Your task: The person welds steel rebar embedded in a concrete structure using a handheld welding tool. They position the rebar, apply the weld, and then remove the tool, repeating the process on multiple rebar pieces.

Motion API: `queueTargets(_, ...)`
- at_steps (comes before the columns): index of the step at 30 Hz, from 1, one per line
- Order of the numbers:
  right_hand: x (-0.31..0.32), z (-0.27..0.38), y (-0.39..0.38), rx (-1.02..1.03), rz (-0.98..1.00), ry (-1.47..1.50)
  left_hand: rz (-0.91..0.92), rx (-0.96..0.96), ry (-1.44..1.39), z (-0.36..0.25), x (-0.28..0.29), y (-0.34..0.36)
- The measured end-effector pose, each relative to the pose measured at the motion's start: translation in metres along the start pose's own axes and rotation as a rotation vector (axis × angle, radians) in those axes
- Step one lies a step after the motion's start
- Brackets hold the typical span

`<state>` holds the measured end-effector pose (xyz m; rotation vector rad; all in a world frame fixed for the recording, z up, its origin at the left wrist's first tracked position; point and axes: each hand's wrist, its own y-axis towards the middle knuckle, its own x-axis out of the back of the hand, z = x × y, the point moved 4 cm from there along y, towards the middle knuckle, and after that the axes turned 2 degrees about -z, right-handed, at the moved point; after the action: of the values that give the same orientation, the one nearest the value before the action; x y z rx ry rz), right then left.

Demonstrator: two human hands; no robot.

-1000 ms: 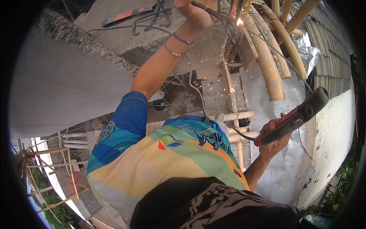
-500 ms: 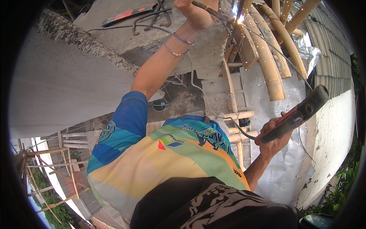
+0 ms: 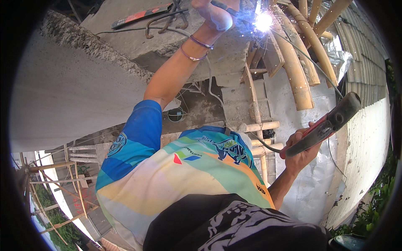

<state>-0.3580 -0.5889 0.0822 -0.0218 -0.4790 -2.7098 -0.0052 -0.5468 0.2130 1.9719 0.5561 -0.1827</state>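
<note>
My right hand [image 3: 302,152], at the right, is wrapped round a red and black welding electrode holder [image 3: 324,127]. A cable [image 3: 270,147] runs from its lower end. From its upper end a long thin electrode [image 3: 307,57] reaches up and left to a glaring white arc [image 3: 264,21] that throws sparks and bluish smoke. The glare hides the metal at that spot. My left hand [image 3: 215,16], partly cut off by the top edge, is closed on a dark metal rod [image 3: 225,7] that points toward the arc. Two thin bracelets circle the left wrist.
Bamboo poles [image 3: 295,71] and a wooden board [image 3: 274,56] hang beside the arc. Bent steel bars [image 3: 167,21] and a red-black flat package [image 3: 142,16] lie on concrete at the upper left. A rough-edged concrete wall [image 3: 75,83] stands left, corrugated roofing [image 3: 362,58] right, bamboo scaffolding [image 3: 73,184] lower left.
The small spark has flared into a much larger, brighter arc, with more smoke and blue light on my left wrist. Both hands stay almost where they were.
</note>
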Motion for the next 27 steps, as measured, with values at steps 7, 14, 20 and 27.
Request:
queueTargets(7, 0.0001, -0.0019, 0.0017, 0.016, 0.008, -0.008, 0.004, 0.001, 0.015, 0.0018, -0.0001, 0.0009)
queueTargets(14, 0.0006, -0.0017, 0.0013, 0.025, 0.013, -0.059, 0.001, -0.004, 0.018, 0.0011, 0.0012, 0.0004)
queueTargets(20, 0.0012, -0.0019, 0.0012, 0.015, 0.018, -0.026, 0.001, -0.006, 0.020, -0.0025, 0.0031, -0.0024)
queueTargets(27, 0.0018, -0.0061, 0.0012, 0.019, 0.002, -0.057, 0.004, -0.009, 0.034, -0.0022, 0.0030, -0.0020)
